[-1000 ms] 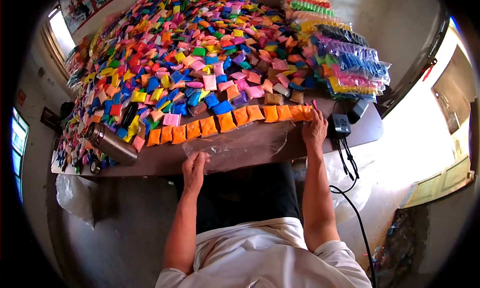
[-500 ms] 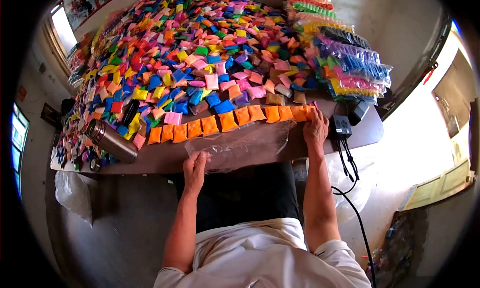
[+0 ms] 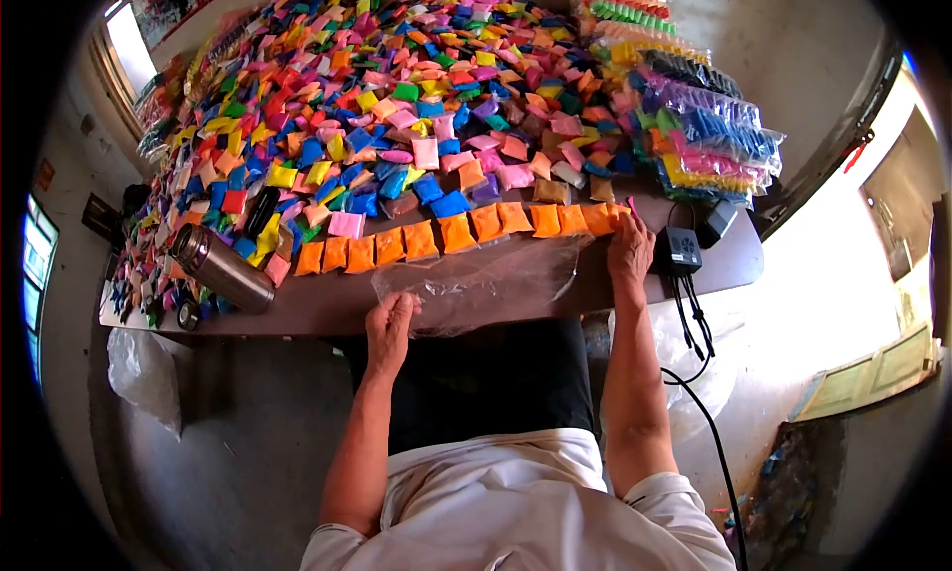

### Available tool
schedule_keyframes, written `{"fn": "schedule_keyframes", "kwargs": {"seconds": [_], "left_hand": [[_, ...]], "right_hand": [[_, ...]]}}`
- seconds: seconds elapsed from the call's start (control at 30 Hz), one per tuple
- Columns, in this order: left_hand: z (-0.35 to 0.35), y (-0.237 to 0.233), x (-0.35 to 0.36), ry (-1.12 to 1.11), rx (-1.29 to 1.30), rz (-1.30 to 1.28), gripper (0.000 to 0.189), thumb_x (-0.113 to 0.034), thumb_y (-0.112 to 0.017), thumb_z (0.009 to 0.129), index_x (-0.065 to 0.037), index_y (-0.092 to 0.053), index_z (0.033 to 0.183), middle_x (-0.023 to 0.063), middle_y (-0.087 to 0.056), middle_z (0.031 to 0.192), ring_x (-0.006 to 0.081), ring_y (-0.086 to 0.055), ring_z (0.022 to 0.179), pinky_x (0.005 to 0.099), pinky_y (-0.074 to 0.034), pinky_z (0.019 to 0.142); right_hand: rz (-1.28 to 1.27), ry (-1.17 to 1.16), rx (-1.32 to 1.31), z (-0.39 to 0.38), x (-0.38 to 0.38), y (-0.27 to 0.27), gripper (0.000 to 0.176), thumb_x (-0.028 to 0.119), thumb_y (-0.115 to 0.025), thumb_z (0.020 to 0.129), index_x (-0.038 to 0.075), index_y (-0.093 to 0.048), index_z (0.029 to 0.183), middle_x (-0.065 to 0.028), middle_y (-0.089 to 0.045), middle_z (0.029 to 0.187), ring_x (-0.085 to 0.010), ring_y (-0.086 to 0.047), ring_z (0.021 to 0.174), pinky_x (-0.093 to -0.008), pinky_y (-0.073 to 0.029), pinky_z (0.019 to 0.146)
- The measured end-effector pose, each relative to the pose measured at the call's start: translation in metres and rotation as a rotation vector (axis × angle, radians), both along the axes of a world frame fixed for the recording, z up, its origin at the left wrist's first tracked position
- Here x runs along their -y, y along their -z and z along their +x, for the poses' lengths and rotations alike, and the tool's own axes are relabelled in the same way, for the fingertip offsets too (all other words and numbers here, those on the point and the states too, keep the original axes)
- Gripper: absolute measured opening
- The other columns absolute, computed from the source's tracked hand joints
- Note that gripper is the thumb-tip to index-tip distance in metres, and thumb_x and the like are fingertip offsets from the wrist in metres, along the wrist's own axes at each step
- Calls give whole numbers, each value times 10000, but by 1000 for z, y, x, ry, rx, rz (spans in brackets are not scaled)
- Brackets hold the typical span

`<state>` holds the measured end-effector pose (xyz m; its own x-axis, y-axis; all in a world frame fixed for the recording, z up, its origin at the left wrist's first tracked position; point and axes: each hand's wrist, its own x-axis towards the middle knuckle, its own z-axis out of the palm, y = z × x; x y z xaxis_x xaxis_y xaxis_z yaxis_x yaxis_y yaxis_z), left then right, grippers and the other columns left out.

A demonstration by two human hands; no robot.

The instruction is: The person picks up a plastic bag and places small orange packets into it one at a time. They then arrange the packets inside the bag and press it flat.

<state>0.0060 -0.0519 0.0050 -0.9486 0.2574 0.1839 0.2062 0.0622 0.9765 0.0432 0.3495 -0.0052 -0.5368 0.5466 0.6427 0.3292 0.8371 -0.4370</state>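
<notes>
My left hand [image 3: 391,325] is closed in a pinch on the corner of a clear plastic bag [image 3: 486,288], which lies spread and wrinkled over the table's front edge. Beyond the bag runs a curved row of small orange packets [image 3: 458,234], side by side and some overlapping. At the row's right end my right hand [image 3: 631,251] has its fingers closed on the last orange packet [image 3: 599,218], which they partly cover. A small pink bit [image 3: 631,203] shows by those fingertips.
A large heap of multicoloured packets [image 3: 397,105] covers the back and left of the table [image 3: 327,308]. Bagged packet strips [image 3: 729,134] are stacked at the back right. A metal flask [image 3: 223,270] lies at left; a black box with cables [image 3: 680,251] sits right of my hand.
The view has shifted slightly. My left hand still pinches the bag and my right hand stays at the row's right end; little else differs.
</notes>
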Motion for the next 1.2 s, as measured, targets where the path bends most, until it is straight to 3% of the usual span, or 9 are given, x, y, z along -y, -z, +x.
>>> {"fn": "schedule_keyframes", "kwargs": {"seconds": [0.17,0.23,0.57,0.63,0.73,0.8,0.9,1.1,1.2], "left_hand": [[3,-2,-2,-15,-9,24,326,-296,-529,966,8,-640,933,41,-629,839,125,-579,830,276,-447,799],[2,-3,-3,-26,-25,15,328,-299,-523,975,6,-629,916,20,-617,803,90,-558,779,227,-435,729],[3,-3,-3,11,-22,56,349,-318,-521,976,9,-620,901,18,-607,806,87,-546,783,231,-428,732],[5,-5,-2,-10,-14,37,351,-319,-523,975,9,-619,899,17,-605,805,87,-544,782,230,-425,731],[5,-6,-3,-10,-22,33,348,-317,-523,975,7,-620,897,15,-605,805,86,-544,784,232,-426,731],[6,-7,-4,-6,-17,35,346,-315,-523,976,7,-620,898,15,-606,807,85,-546,786,232,-427,731],[7,-11,-5,-9,6,33,342,-311,-522,977,6,-619,896,12,-604,810,84,-545,788,230,-427,732],[4,-4,-3,7,-8,46,326,-296,-518,980,6,-617,903,10,-600,816,84,-538,794,226,-424,738],[5,-5,-4,8,-12,49,322,-289,-516,981,9,-617,911,14,-600,817,85,-538,794,226,-426,743]], "right_hand": [[100,21,67,4,10,-11,393,10,-555,759,107,-591,1138,-123,-594,1156,-356,-532,1061,-419,-412,939],[50,22,100,3,8,-13,366,22,-556,768,105,-611,1119,-116,-606,1145,-351,-536,1058,-409,-417,935],[-86,102,52,-2,3,-12,257,63,-565,847,101,-654,1085,-115,-673,1036,-311,-603,980,-387,-462,871],[-135,68,-243,-5,-1,-11,242,34,-532,865,55,-633,1084,-137,-659,1046,-325,-603,986,-394,-469,865],[-175,-158,-325,-5,0,-18,234,37,-538,880,32,-621,1098,-139,-659,1059,-323,-605,1034,-394,-474,880],[-252,-188,-235,-2,2,-17,261,21,-538,871,31,-615,1120,-148,-644,1103,-325,-595,1074,-391,-468,913],[-121,-190,1,1,6,-13,386,-7,-538,801,48,-587,1179,-161,-580,1219,-335,-561,1119,-398,-454,948],[-77,-205,130,3,15,-23,544,6,-604,716,100,-554,1250,-135,-491,1332,-339,-470,1221,-391,-399,1011],[-53,-258,138,0,13,-25,528,13,-609,738,118,-556,1253,-130,-502,1316,-336,-488,1198,-386,-405,1000]]}}
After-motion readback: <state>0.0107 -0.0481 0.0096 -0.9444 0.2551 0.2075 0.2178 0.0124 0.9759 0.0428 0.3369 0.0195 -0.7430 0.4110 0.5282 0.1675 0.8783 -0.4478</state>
